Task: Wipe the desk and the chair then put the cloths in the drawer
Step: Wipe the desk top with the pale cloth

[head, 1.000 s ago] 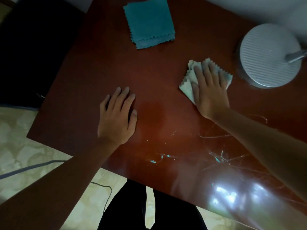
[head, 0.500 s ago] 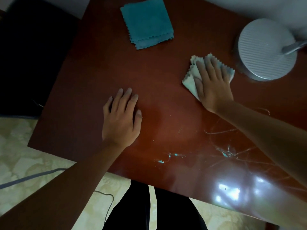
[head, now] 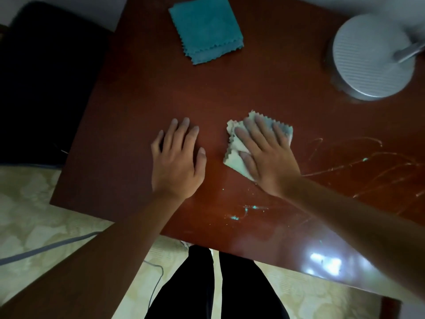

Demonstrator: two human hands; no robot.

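Observation:
The desk (head: 142, 107) has a glossy red-brown top with scratches and pale specks near its front edge. My right hand (head: 266, 155) presses flat on a pale folded cloth (head: 234, 146) with zigzag edges near the desk's middle. My left hand (head: 178, 160) lies flat on the bare wood just left of it, fingers together, holding nothing. A folded teal cloth (head: 207, 28) rests at the back of the desk, apart from both hands. A dark chair (head: 41, 77) stands off the desk's left side.
A round grey lamp base (head: 372, 58) with a metal stem sits at the back right. Cables (head: 46, 247) run over the pale patterned floor on the left. My dark trouser legs (head: 213, 286) stand at the front edge. A bright light reflection shines at the front right.
My right hand has slid the pale cloth leftward and toward me, away from the lamp base, close to my left hand. The left hand has stayed in place.

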